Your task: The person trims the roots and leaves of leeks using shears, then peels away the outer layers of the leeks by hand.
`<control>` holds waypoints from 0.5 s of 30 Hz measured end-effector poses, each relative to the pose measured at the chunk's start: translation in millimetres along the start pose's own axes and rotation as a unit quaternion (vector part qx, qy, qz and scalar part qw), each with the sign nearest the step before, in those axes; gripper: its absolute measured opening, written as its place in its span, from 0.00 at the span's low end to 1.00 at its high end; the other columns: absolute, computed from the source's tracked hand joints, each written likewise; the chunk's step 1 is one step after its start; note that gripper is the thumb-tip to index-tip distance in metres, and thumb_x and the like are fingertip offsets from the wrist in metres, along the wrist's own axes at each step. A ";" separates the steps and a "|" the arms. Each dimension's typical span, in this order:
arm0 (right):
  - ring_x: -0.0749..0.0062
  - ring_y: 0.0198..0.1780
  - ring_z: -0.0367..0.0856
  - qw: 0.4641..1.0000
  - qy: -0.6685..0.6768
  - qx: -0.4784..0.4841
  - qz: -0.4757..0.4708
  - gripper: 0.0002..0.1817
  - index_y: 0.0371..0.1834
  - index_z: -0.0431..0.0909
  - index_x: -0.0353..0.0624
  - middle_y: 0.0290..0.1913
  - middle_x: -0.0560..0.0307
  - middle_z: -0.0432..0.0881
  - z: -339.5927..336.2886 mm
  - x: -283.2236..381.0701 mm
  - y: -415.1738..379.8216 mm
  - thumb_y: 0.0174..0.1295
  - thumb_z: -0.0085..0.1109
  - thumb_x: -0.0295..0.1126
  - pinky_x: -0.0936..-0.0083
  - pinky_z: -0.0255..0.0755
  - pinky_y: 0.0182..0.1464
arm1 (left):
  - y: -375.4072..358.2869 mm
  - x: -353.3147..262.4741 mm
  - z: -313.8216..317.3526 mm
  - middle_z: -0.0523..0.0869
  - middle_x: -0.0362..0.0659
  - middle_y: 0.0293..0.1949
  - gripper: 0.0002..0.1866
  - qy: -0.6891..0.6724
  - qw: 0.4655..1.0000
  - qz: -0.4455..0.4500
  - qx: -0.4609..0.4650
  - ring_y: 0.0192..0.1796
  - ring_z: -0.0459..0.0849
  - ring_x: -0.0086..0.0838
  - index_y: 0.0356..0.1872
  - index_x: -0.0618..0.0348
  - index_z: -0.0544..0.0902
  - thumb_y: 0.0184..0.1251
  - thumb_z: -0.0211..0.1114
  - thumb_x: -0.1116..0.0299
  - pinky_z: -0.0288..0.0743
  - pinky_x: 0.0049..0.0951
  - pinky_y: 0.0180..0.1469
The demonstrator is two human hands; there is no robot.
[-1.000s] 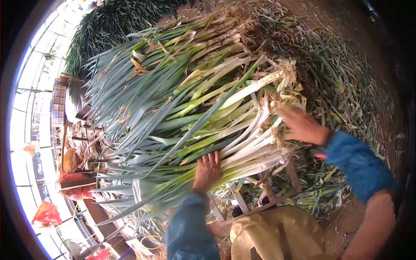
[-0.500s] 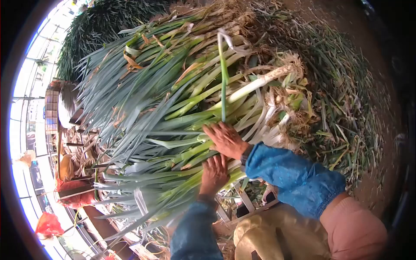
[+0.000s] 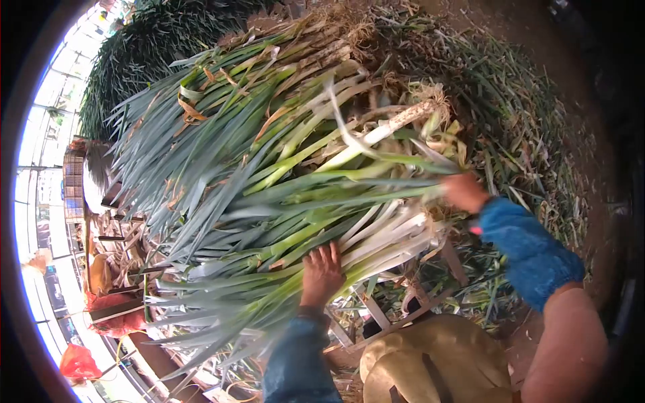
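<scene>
A thick heap of leeks (image 3: 215, 161) lies before me, blue-green leaves to the left and white shafts with shaggy roots to the right. My left hand (image 3: 322, 272) rests on the near bundle, fingers lying over the lower stalks. Off to the right, my right hand (image 3: 465, 192) is closed around a few long green leek leaves (image 3: 396, 185) stretched out from the pile; a pale loose strip curves up beside them. Just above lies a thick leek (image 3: 376, 138) with a brownish, rooty end. The right fingertips are partly blurred.
Cut leaf scraps (image 3: 517, 127) cover the ground at right. Another dark green heap (image 3: 154, 54) stands at the back left. Under the near bundle shows a wooden frame (image 3: 376, 312). At left are a red mesh sack (image 3: 117, 312) and a red plastic bag (image 3: 79, 363).
My right hand has moved right from the middle of the bundle, drawing long leaves along with it. The left hand stays on the leeks. White shafts at the near side are more exposed.
</scene>
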State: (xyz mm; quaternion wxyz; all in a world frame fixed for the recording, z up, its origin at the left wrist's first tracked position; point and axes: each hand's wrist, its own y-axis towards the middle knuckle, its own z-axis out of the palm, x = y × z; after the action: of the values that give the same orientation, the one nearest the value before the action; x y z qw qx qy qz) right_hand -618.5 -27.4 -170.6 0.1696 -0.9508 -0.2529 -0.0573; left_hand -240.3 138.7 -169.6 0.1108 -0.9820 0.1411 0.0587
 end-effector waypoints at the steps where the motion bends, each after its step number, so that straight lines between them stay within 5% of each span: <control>1: 0.56 0.29 0.80 0.983 -0.095 0.095 0.128 0.07 0.33 0.81 0.44 0.27 0.48 0.80 -26.6 -44.5 -38.5 0.52 0.56 0.29 0.59 0.74 0.35 | -1.6 0.5 0.5 0.72 0.59 0.50 0.38 -0.002 1.000 0.001 0.012 0.52 0.71 0.51 0.61 0.67 0.65 0.46 0.62 0.58 0.68 0.49 0.46; 2: 0.52 0.31 0.81 0.966 -0.212 0.081 0.124 0.07 0.31 0.82 0.47 0.28 0.48 0.81 -19.8 -115.1 -82.9 0.55 0.53 0.33 0.60 0.75 0.35 | -2.8 2.6 1.2 0.72 0.59 0.51 0.37 -0.001 1.000 0.003 0.023 0.52 0.72 0.51 0.61 0.67 0.66 0.47 0.61 0.58 0.68 0.49 0.45; 3: 0.54 0.27 0.80 0.963 -0.246 -0.105 0.018 0.07 0.24 0.81 0.48 0.23 0.49 0.80 -19.7 -178.4 -120.0 0.55 0.54 0.33 0.61 0.73 0.28 | -4.7 3.8 3.2 0.72 0.61 0.53 0.36 0.007 0.999 0.027 -0.034 0.52 0.72 0.52 0.60 0.67 0.67 0.48 0.60 0.59 0.68 0.49 0.44; 4: 0.55 0.26 0.80 0.899 -0.377 0.066 0.214 0.08 0.20 0.80 0.49 0.20 0.50 0.78 -14.3 -239.7 -143.9 0.55 0.54 0.32 0.59 0.72 0.24 | -5.9 2.5 5.5 0.72 0.62 0.53 0.35 0.008 0.999 0.032 -0.034 0.52 0.72 0.52 0.60 0.67 0.67 0.49 0.59 0.60 0.68 0.49 0.44; 7: 0.57 0.25 0.80 0.845 -0.407 0.121 0.324 0.09 0.19 0.78 0.48 0.19 0.52 0.77 -64.7 -303.4 -175.3 0.55 0.53 0.28 0.59 0.72 0.22 | -4.1 8.4 6.3 0.72 0.62 0.54 0.32 0.019 0.998 0.038 -0.045 0.51 0.72 0.52 0.60 0.67 0.68 0.52 0.56 0.62 0.68 0.48 0.43; 9: 0.57 0.23 0.79 0.819 -0.416 0.170 0.356 0.09 0.19 0.78 0.47 0.19 0.53 0.77 -106.6 -269.6 -174.1 0.55 0.52 0.27 0.59 0.73 0.23 | -1.5 7.7 7.1 0.72 0.62 0.53 0.30 0.021 0.998 0.032 -0.059 0.50 0.73 0.51 0.59 0.67 0.68 0.54 0.54 0.63 0.68 0.47 0.43; 11: 0.56 0.18 0.74 0.875 -0.410 0.199 0.162 0.07 0.22 0.77 0.46 0.19 0.53 0.75 -116.1 -202.3 -148.2 0.55 0.52 0.25 0.57 0.70 0.21 | -2.5 6.7 2.1 0.72 0.61 0.52 0.28 0.005 0.999 0.020 -0.046 0.48 0.73 0.49 0.58 0.67 0.69 0.54 0.53 0.65 0.68 0.45 0.41; 12: 0.56 0.27 0.76 0.927 -0.343 0.135 0.067 0.05 0.31 0.76 0.44 0.25 0.52 0.77 -123.7 -133.7 -119.2 0.51 0.53 0.25 0.57 0.72 0.30 | -1.2 6.9 -0.4 0.72 0.61 0.52 0.28 -0.001 0.999 0.014 -0.042 0.48 0.73 0.48 0.58 0.67 0.69 0.54 0.52 0.66 0.68 0.45 0.41; 13: 0.55 0.36 0.78 0.955 -0.281 0.083 -0.038 0.14 0.41 0.75 0.42 0.32 0.51 0.78 -132.0 -64.1 -89.7 0.47 0.54 0.25 0.58 0.73 0.39 | -1.4 7.3 -0.6 0.73 0.60 0.51 0.28 0.018 0.998 0.019 -0.057 0.46 0.73 0.46 0.57 0.67 0.69 0.53 0.53 0.64 0.67 0.43 0.39; 15: 0.56 0.57 0.69 0.989 -0.097 0.073 -0.085 0.39 0.64 0.61 0.38 0.57 0.46 0.70 -110.2 28.8 -32.7 0.45 0.65 0.32 0.59 0.63 0.59 | -4.0 7.8 1.5 0.72 0.60 0.51 0.31 0.033 0.996 0.028 -0.073 0.47 0.73 0.46 0.58 0.67 0.68 0.51 0.56 0.63 0.67 0.43 0.40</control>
State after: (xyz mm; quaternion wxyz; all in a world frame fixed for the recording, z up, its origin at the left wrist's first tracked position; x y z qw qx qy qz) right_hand -612.5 -26.2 -52.3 0.2080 -0.9119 -0.3515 0.0400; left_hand -231.9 140.8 -171.4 0.0321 -0.9846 0.1670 0.0395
